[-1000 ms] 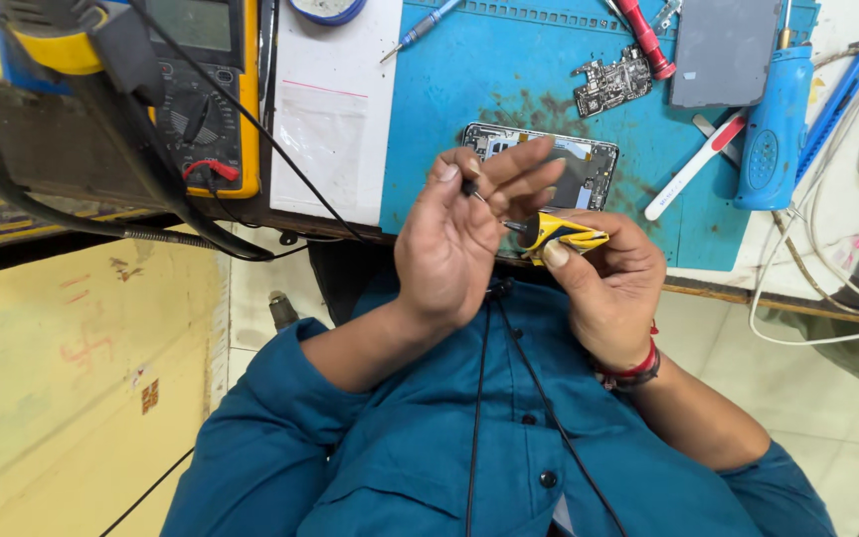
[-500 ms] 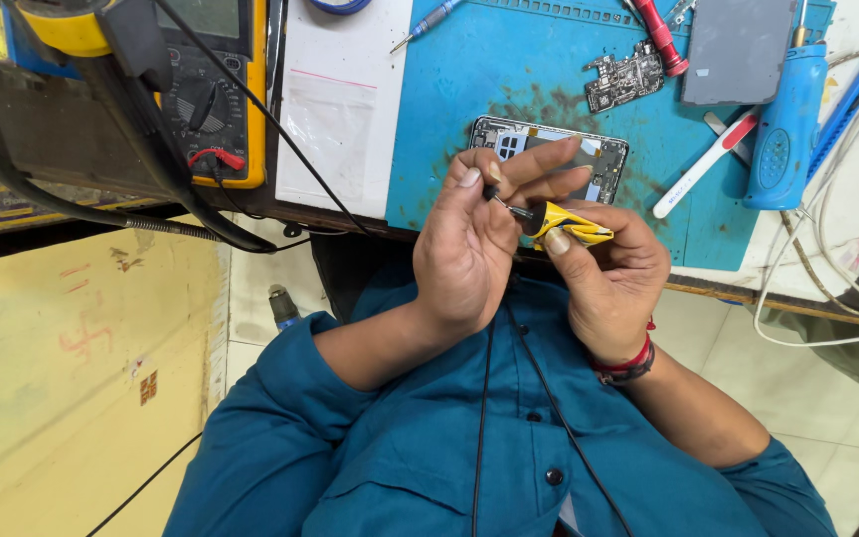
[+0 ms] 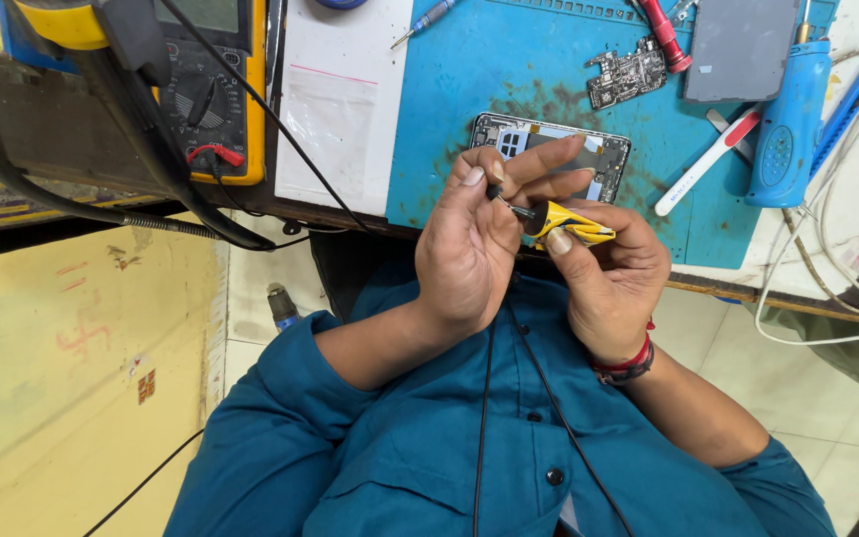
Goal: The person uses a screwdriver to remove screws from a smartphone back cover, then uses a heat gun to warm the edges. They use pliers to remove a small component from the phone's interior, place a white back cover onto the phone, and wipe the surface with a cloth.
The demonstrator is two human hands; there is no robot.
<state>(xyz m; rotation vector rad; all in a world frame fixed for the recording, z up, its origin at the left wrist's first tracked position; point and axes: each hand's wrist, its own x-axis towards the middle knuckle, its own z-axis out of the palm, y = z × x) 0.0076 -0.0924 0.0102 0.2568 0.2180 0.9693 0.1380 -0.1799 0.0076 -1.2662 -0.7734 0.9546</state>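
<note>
Screwdriver (image 3: pixel 569 223) is gripped in the right hand (image 3: pixel 613 283), its tip pinched by the left hand (image 3: pixel 474 249). Best done steadily, bit kept straight, above the opened phone (image 3: pixel 549 144).

A teal-blue buttoned shirt (image 3: pixel 509 447) is worn, its long sleeves pushed up to about the elbow on both arms so that the forearms are left bare. Dark round buttons (image 3: pixel 552 476) are seen down the front placket, and a collar edge is visible at the lower middle. Two thin black cords (image 3: pixel 484 418) are seen hanging down over the chest. A red thread band beside a dark band (image 3: pixel 623 363) is worn on the right wrist. Fingernails are kept short and unpainted.
</note>
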